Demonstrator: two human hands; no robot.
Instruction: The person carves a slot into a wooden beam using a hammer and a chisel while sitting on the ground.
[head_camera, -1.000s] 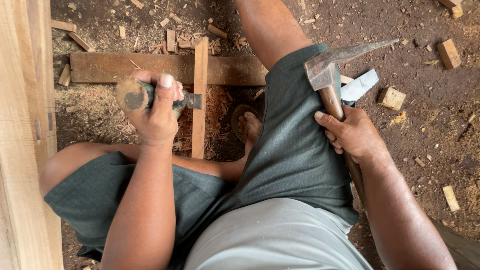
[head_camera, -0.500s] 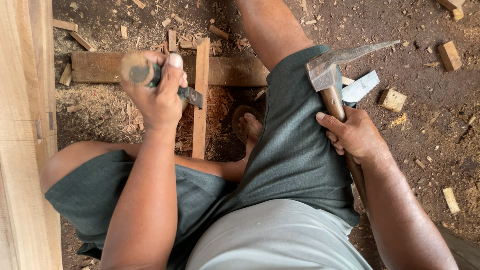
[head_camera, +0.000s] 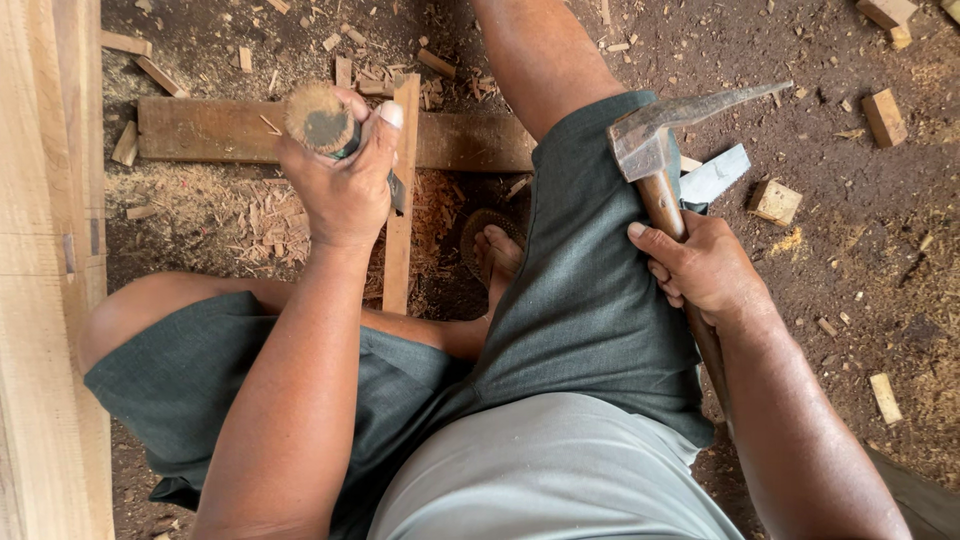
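Overhead, the person sat on the ground with knees spread, one bare foot (head_camera: 497, 255) tucked between the thighs. Left hand (head_camera: 345, 180) was closed around a chisel (head_camera: 322, 122), whose worn, round wooden butt faced the camera; the blade end was largely hidden behind the fingers, only a dark stub showing beside the thumb. Right hand (head_camera: 705, 268) was closed around the wooden handle of a hammer (head_camera: 650, 150), resting against the right thigh, its rusted head uppermost with the long claw pointing right.

Directly beneath the chisel hand lay a narrow upright wooden strip (head_camera: 402, 200) crossing a broad horizontal plank (head_camera: 200, 130); the hand blocked sight of their junction. Shavings and sawdust (head_camera: 250, 215) were heaped beside the strip. A pale timber beam (head_camera: 45, 270) ran down the left edge. A light flat offcut (head_camera: 715, 177) lay just beside the hammer head, partly covered by the knee. Small wood blocks (head_camera: 775, 202) were scattered over the dark earth floor (head_camera: 850, 280) to the right, well apart from both hands.
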